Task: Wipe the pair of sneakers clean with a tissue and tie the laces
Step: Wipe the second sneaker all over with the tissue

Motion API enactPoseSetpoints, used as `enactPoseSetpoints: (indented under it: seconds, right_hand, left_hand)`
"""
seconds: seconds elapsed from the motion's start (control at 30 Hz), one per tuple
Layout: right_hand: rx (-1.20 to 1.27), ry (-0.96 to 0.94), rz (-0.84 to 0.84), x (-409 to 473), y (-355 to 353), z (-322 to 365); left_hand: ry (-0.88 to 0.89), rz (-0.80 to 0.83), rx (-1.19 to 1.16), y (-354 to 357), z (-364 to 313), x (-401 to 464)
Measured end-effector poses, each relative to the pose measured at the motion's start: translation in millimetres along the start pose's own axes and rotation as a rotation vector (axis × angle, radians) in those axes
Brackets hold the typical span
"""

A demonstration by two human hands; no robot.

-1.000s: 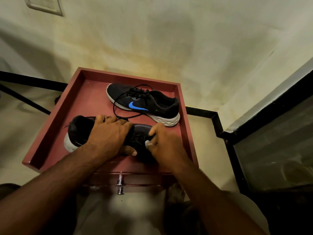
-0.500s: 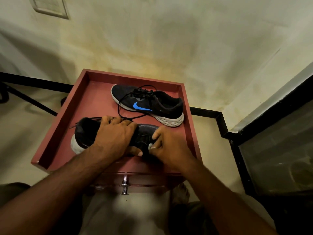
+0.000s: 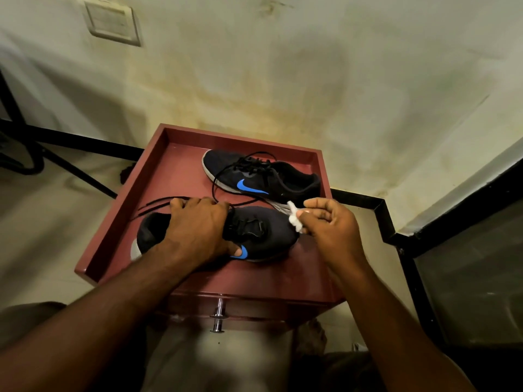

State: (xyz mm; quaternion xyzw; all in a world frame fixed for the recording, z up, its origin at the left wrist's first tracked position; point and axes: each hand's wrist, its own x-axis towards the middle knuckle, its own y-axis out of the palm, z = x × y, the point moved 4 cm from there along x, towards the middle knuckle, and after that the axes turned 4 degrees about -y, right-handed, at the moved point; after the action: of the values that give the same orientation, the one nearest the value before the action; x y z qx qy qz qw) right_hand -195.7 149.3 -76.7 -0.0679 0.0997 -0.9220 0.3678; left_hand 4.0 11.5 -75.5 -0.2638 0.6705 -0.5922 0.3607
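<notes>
Lifted off the near sneaker's toe since a moment ago, the right hand (image 3: 332,230) now hovers at about 3 o'clock of that shoe, its grip pinching a crumpled white tissue (image 3: 295,217) between thumb and fingertips, just beside the toe. The left hand (image 3: 195,230) stays curled over the middle of the near sneaker (image 3: 268,236), thumb on the blue swoosh, holding it down on the worktop (image 3: 175,179), a reddish-brown tray-like top with raised rims and a drawer with a metal handle (image 3: 218,316) at 6 o'clock. That shoe lies heel at 9 o'clock, toe at 3 o'clock, its black laces (image 3: 158,206) loose and trailing toward 10 o'clock. The far sneaker (image 3: 263,176) sits at 12 o'clock of it, untied, toe at 9 o'clock. Behind stands a stained cream wall (image 3: 283,80) with a switch plate (image 3: 113,22) at 11 o'clock, a black skirting band along the floor, and a dark-framed glass panel (image 3: 467,278) at 3 o'clock.
</notes>
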Motion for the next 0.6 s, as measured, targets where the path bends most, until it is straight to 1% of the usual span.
enactPoseSetpoints:
  seconds: [0.1, 0.23, 0.33, 0.43, 0.5, 0.6]
  right_hand:
    - [-0.08, -0.073, -0.072, 4, -5, 1]
    - [-0.273, -0.18, -0.074, 2, -5, 3]
    - [-0.387, -0.246, -0.042, -4, -2, 9]
    - [-0.438, -0.32, -0.001, -10, 4, 14]
    - [-0.449, -0.37, 0.023, -13, 7, 17]
    - [-0.458, -0.466, 0.073, -18, 16, 17]
  left_hand:
    - [-0.021, -0.119, 0.038, -4, -10, -17]
    - [-0.01, -0.249, 0.048, -4, -20, -42]
    - [0.014, -0.29, 0.076, -3, -24, -49]
    - [0.018, -0.312, 0.068, -4, -20, -43]
    - [0.007, -0.295, 0.054, -2, -17, -39]
    - [0.118, -0.314, 0.076, 9, -25, -38]
